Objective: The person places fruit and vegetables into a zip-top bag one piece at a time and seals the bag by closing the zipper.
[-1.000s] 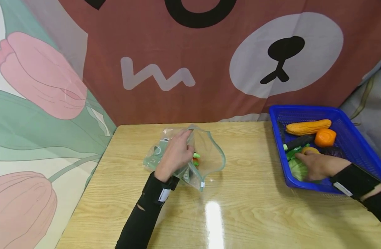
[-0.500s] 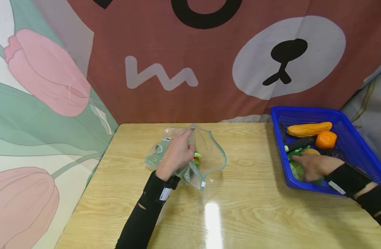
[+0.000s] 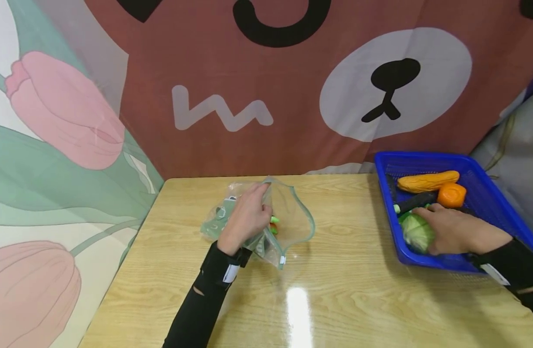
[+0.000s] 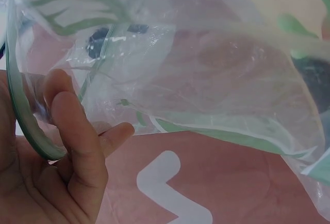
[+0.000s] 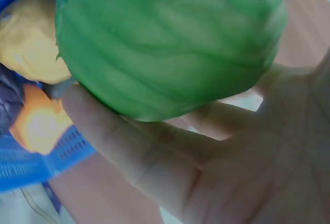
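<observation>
In the head view my left hand (image 3: 247, 215) pinches the rim of a clear zip bag (image 3: 294, 212) with green print and a green edge. The bag's mouth gapes to the right, and a bit of a green and orange thing (image 3: 273, 225) shows inside. The left wrist view has the fingers (image 4: 77, 136) curled at the bag's green edge (image 4: 23, 115). Over the near left part of the blue basket, my right hand (image 3: 457, 229) grips a green cabbage (image 3: 417, 234). Up close in the right wrist view, the cabbage (image 5: 170, 43) lies against the curled fingers (image 5: 139, 152).
The blue basket (image 3: 494, 193) stands at the table's right side. It holds a yellow corn-like vegetable (image 3: 428, 181), an orange pumpkin-like one (image 3: 452, 195) and a dark eggplant-like one (image 3: 417, 202). A printed cloth (image 3: 249, 150) hangs behind the wooden table (image 3: 344, 299).
My right hand has shifted on the cabbage and now grips its right side, so more of the cabbage shows. The left hand still holds the bag in the same place.
</observation>
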Tool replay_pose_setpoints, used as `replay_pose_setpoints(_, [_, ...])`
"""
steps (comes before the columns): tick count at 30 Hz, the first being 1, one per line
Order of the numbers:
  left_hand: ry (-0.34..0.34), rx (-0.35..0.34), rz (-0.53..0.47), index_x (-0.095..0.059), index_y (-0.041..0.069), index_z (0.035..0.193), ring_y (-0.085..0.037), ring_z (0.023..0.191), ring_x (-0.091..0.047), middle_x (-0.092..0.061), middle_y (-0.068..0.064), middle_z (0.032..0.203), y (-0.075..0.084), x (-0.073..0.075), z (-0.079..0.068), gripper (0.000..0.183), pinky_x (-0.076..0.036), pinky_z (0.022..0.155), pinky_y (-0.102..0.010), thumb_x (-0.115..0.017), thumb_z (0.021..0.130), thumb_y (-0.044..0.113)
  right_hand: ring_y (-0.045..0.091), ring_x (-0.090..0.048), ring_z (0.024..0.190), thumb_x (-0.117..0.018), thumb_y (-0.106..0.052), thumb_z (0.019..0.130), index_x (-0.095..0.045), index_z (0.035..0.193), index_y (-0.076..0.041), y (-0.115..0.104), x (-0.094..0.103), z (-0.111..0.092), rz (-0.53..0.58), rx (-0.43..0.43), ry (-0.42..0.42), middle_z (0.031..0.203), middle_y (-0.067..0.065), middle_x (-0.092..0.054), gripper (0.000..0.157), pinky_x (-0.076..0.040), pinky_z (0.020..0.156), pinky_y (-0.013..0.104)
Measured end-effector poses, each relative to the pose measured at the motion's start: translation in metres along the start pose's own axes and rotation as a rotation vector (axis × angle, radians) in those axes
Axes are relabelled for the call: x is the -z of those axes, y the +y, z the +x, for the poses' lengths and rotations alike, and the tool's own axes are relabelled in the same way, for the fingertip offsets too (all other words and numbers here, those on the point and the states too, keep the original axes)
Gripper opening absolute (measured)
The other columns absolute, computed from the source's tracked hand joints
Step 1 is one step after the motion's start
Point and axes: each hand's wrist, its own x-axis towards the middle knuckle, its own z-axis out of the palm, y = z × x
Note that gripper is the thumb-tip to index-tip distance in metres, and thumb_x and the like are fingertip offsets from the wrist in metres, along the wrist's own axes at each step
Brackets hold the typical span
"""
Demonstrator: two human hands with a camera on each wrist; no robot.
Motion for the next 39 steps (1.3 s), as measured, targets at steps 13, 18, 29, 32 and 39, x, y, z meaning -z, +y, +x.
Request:
replay_pose_setpoints(13, [0.0, 0.001, -0.004, -0.049, 0.002, 0.136, -0.025, 0.114, -0.053, -0.05, -0.014, 0.134, -0.001, -0.001, 0.001, 0.055, -0.044, 0.087, -0.038, -0.051, 0.082, 0.0, 0.058, -0.048, 0.094, -0.088, -0.04, 0.054, -0.036, 0.137, 0.002, -0.019, 0.041, -0.024, -0.068, -0.059, 0.203, 0.123, 0.038, -0.035, 0.106, -0.042, 0.067, 0.06])
replay_pose_setpoints(18, [0.002, -0.002, 0.001, -0.049, 0.002, 0.136, -0.026, 0.117, -0.051, -0.05, -0.014, 0.135, -0.001, -0.002, 0.001, 0.055, -0.043, 0.09, -0.039, -0.051, 0.082, 0.0, 0.052, -0.048, 0.098, -0.086, -0.036, 0.054, -0.041, 0.135, -0.001, -0.032, 0.046, -0.028, -0.068, 0.01, 0.291, 0.12, 0.032, -0.041, 0.099, -0.043, 0.068, 0.057])
replay_pose_setpoints(29, [-0.009, -0.006, 0.003, -0.048, 0.001, 0.137, -0.026, 0.119, -0.051, -0.049, -0.015, 0.136, 0.002, -0.001, 0.002, 0.054, -0.042, 0.094, -0.04, -0.052, 0.083, 0.0, 0.044, -0.054, 0.095, -0.087, -0.031, 0.055, -0.046, 0.135, -0.009, -0.068, 0.05, -0.023, -0.04, 0.204, 0.415, 0.126, 0.026, -0.042, 0.093, -0.049, 0.06, 0.048])
replay_pose_setpoints(32, [-0.011, -0.014, 0.004, -0.048, 0.0, 0.136, -0.026, 0.117, -0.052, -0.049, -0.015, 0.135, 0.003, -0.001, 0.002, 0.053, -0.043, 0.093, -0.04, -0.052, 0.083, 0.0, 0.044, -0.052, 0.1, -0.086, -0.03, 0.056, -0.045, 0.136, -0.01, -0.082, 0.049, -0.018, -0.005, 0.266, 0.425, 0.129, 0.025, -0.042, 0.093, -0.05, 0.064, 0.048])
replay_pose_setpoints(39, [-0.015, -0.008, 0.003, -0.048, 0.001, 0.136, -0.026, 0.117, -0.051, -0.05, -0.014, 0.135, 0.006, -0.001, 0.002, 0.054, -0.043, 0.092, -0.039, -0.051, 0.083, 0.0, 0.034, -0.052, 0.101, -0.084, -0.034, 0.06, -0.04, 0.141, -0.014, -0.119, 0.043, 0.002, 0.079, 0.39, 0.463, 0.133, 0.017, -0.041, 0.095, -0.049, 0.065, 0.042])
